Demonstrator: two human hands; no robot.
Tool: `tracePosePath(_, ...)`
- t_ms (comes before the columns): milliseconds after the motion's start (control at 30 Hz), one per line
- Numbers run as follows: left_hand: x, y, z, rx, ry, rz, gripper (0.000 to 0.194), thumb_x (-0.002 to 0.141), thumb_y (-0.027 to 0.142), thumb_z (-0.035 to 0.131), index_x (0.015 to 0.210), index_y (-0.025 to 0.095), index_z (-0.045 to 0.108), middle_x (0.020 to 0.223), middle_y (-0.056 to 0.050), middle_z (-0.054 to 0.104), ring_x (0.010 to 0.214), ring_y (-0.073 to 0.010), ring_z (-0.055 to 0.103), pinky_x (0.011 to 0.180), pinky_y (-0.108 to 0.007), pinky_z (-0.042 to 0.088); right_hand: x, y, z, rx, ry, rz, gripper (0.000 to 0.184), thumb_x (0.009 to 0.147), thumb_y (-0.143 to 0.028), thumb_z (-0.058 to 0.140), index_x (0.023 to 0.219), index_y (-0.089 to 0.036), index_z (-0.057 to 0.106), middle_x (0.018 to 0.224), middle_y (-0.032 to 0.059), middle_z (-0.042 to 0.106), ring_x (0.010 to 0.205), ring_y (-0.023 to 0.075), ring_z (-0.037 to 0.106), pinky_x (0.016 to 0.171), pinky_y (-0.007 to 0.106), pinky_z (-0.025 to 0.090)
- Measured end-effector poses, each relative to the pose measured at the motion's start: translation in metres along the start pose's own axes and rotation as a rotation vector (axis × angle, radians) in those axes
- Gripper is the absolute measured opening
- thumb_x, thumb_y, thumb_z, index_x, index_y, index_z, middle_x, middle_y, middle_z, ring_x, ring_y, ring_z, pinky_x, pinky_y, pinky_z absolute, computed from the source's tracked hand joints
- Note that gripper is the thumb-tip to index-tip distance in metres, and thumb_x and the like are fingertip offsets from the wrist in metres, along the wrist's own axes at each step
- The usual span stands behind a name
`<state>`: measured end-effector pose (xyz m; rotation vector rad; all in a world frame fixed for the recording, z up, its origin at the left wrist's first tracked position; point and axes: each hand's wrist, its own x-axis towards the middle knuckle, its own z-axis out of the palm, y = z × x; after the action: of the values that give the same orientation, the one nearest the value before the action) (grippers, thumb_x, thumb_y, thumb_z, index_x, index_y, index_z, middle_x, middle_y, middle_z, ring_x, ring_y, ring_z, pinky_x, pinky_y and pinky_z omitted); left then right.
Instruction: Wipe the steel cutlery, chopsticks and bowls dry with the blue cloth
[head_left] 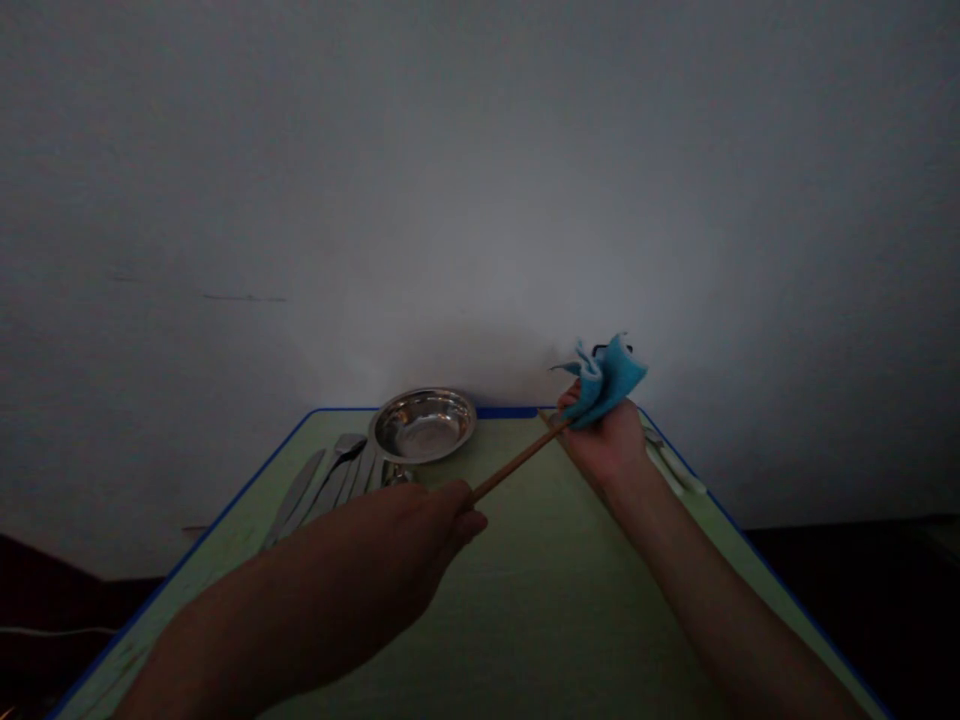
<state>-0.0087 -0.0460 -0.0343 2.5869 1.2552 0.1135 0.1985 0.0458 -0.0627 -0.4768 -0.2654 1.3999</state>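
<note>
My left hand (431, 515) is closed around the near end of a thin wooden stick (517, 466), which looks like a chopstick. From there the stick slants up and right to a blue cloth (613, 385). My right hand (609, 445) grips this cloth around the stick's far end, and loose folds poke out above the fingers. Both hands are over the green table, the right one close to its back edge. The cloth hides the stick's tip and part of the right fingers.
A shiny metal bowl (424, 428) stands at the back of the green table (510, 610), against the wall. Left of it lie a knife (298, 492), a spatula-like utensil (346, 445) and several other metal utensils, partly behind my left arm. A white-handled utensil (679, 468) lies by the right edge.
</note>
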Motion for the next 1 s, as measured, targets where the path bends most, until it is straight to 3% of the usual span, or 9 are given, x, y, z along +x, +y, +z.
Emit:
tracePosePath(133,0.002,-0.007,-0.013,-0.073,0.054,0.001,0.032,0.093,0.041,0.032,0.091,0.024,0.058,0.079,-0.001,0.065,0.067,-0.0156,0.06,0.059,-0.027,0.042,0.003,-0.009,-0.004,0.01,-0.098,-0.062,0.036,0.089,-0.029,0.039,0.056,-0.019,0.048,0.041,-0.0089,0.041,0.034,0.004,0.032,0.035,0.014,0.027)
tracePosePath(233,0.005,-0.009,-0.018,-0.057,0.147,0.009,0.031,0.093,0.042,0.033,0.098,0.023,0.057,0.086,-0.002,0.066,0.07,-0.0165,0.06,0.065,-0.029,0.044,-0.007,0.0,0.0,0.037,-0.086,-0.026,0.038,0.088,-0.023,0.041,0.05,-0.019,0.04,0.04,-0.0086,0.037,0.035,0.0039,0.029,0.035,0.014,0.026)
tracePosePath(333,0.003,-0.007,-0.02,-0.033,0.148,-0.023,0.033,0.093,0.044,0.032,0.099,0.023,0.057,0.087,-0.003,0.066,0.071,-0.0174,0.061,0.066,-0.03,0.044,-0.019,0.01,0.005,0.052,-0.073,0.018,0.037,0.087,-0.021,0.04,0.05,-0.019,0.038,0.041,-0.0085,0.037,0.036,0.0043,0.029,0.036,0.014,0.027)
tracePosePath(567,-0.003,0.007,-0.02,0.083,0.19,-0.012,0.041,0.091,0.051,0.03,0.085,0.024,0.06,0.068,-0.001,0.064,0.055,-0.0171,0.057,0.046,-0.027,0.032,-0.031,0.016,0.01,0.131,-0.034,0.129,0.041,0.091,-0.022,0.032,0.051,-0.018,0.038,0.04,-0.0074,0.039,0.036,0.0038,0.03,0.035,0.013,0.026)
tracePosePath(667,0.0,0.009,-0.021,0.121,0.23,-0.01,0.045,0.09,0.054,0.03,0.081,0.023,0.062,0.069,-0.003,0.065,0.054,-0.0175,0.056,0.044,-0.027,0.031,-0.033,0.016,0.011,0.182,-0.027,0.179,0.042,0.092,-0.018,0.028,0.051,-0.018,0.037,0.04,-0.007,0.039,0.036,0.0033,0.032,0.035,0.012,0.026)
tracePosePath(800,0.003,0.002,-0.023,0.073,0.207,-0.039,0.042,0.091,0.051,0.033,0.084,0.023,0.063,0.074,-0.003,0.067,0.061,-0.0178,0.059,0.053,-0.028,0.039,-0.034,0.01,0.016,0.157,-0.053,0.095,0.043,0.092,-0.022,0.031,0.05,-0.018,0.038,0.039,-0.0073,0.038,0.035,0.004,0.032,0.035,0.014,0.026)
tracePosePath(1000,0.003,-0.006,-0.023,-0.007,0.183,0.026,0.032,0.092,0.046,0.036,0.103,0.028,0.06,0.091,-0.001,0.068,0.075,-0.018,0.063,0.067,-0.031,0.045,-0.035,-0.008,0.026,0.065,-0.196,-0.017,0.042,0.091,-0.028,0.034,0.051,-0.019,0.042,0.041,-0.007,0.04,0.036,0.0044,0.035,0.036,0.015,0.028)
